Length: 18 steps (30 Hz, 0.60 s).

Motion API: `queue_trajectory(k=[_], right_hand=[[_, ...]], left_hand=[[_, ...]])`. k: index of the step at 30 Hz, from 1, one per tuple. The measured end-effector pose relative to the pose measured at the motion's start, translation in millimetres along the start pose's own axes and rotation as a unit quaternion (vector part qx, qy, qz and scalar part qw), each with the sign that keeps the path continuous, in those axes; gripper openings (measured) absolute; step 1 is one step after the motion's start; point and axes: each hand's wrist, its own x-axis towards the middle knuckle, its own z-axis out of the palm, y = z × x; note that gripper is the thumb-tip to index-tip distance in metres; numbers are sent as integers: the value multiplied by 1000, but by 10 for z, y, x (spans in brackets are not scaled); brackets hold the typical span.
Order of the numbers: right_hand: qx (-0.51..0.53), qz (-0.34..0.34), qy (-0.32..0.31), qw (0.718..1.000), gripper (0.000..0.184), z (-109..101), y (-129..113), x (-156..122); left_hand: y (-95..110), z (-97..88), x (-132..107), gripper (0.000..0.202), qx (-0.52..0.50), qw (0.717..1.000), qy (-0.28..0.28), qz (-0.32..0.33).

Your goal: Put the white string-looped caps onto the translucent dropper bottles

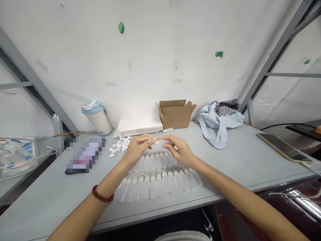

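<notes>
My left hand [137,149] and my right hand [179,150] meet above the grey table [238,164], both pinched on a small clear plastic bottle [163,143] held level between them. The left fingers grip its cap end, the right fingers its body. Below the hands, several identical clear bottles [160,180] lie side by side in two rows. A heap of small white caps [119,146] lies just left of the hands. A red bead bracelet [101,195] is on my left wrist.
Against the wall stand a white jug with a blue lid [97,117], a stack of white trays [140,126], an open cardboard box [175,113] and a pale blue cloth bag [219,120]. A tablet [283,147] lies at right, a blurred-out object [85,155] at left.
</notes>
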Motion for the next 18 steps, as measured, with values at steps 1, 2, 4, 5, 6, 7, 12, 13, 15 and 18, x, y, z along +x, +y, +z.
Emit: queue_trajectory(k=[1, 2, 4, 5, 6, 7, 12, 13, 15, 18], right_hand=[[15, 27, -11, 999, 21, -10, -17, 6], [31, 54, -24, 998, 22, -22, -35, 14], [63, 95, -43, 993, 24, -46, -67, 31], [73, 103, -47, 991, 24, -55, -76, 37], [75, 103, -44, 991, 24, -61, -81, 41], [69, 95, -37, 992, 24, -64, -80, 42], [22, 46, -10, 999, 23, -61, -60, 30], [28, 51, -13, 998, 23, -64, -60, 30], [67, 86, -28, 994, 25, -76, -63, 36], [210, 192, -75, 956, 34, -96, -58, 54]], left_hand=[[-1, -3, 1, 24, -2, 1000, 8, 3], [-1, -4, 1, 24, -1, 1000, 14, 8], [5, -7, 1, 25, 12, 999, 21, 26], [10, -11, 1, 26, 22, 999, 19, 33], [15, -17, 2, 26, 35, 999, 14, 34], [21, -25, 4, 26, 52, 998, 4, 29], [51, -67, 2, 32, 147, 986, -73, 7], [53, -67, -3, 33, 164, 983, -80, 21], [48, -54, -20, 34, 200, 974, -87, 68], [18, -3, -58, 31, 272, 943, -76, 175]])
